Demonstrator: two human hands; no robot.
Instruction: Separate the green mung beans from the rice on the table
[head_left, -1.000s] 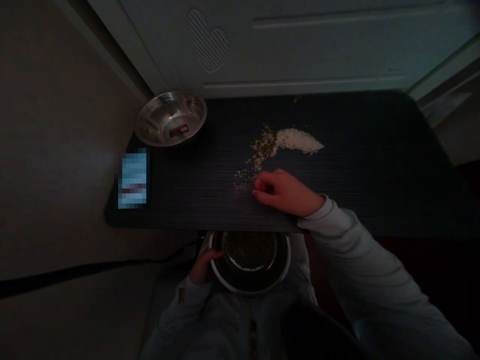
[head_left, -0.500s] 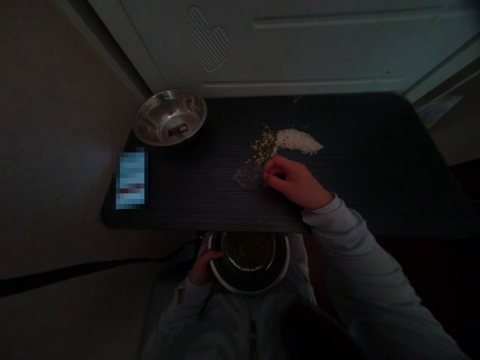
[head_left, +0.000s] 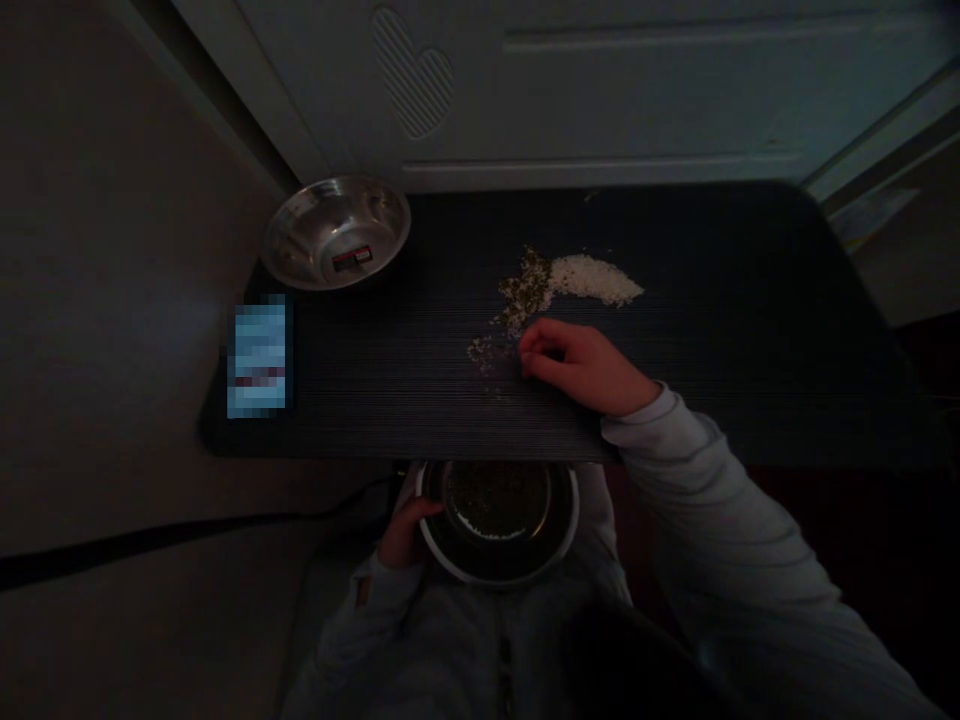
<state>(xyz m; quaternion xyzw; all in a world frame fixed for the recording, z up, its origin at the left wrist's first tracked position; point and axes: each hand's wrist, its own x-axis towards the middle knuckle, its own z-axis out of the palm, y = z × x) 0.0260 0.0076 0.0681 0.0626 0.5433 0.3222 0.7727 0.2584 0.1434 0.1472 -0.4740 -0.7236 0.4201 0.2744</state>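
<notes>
In my lap a metal bowl [head_left: 568, 535] sits below the table edge, with dark green grains and a band of white ones inside. My left hand [head_left: 405, 530] is closed on its left rim, thumb on top. Over the table my right hand [head_left: 589, 365] makes a pinch. A thin, translucent piece of plastic [head_left: 501, 354], faint and blurred, reaches left from its fingertips. Beneath and beside it lie a few scattered grains [head_left: 478, 350]. Just beyond the fingers is a heap of mixed green and white grains [head_left: 527, 288], touching a heap of white, rice-like grains [head_left: 596, 278].
An empty-looking steel bowl [head_left: 337, 225] with a dark label stands at the table's back left. A pixelated, light-blue rectangle [head_left: 259, 358] lies in front of it. The dark table [head_left: 750, 330] meets a white panel [head_left: 637, 100] behind. A black strap [head_left: 187, 530] runs at left.
My right hand has shifted slightly left. The translucent piece looks fainter, and scattered grains now show where it was. My left hand and the lap bowl stay put.
</notes>
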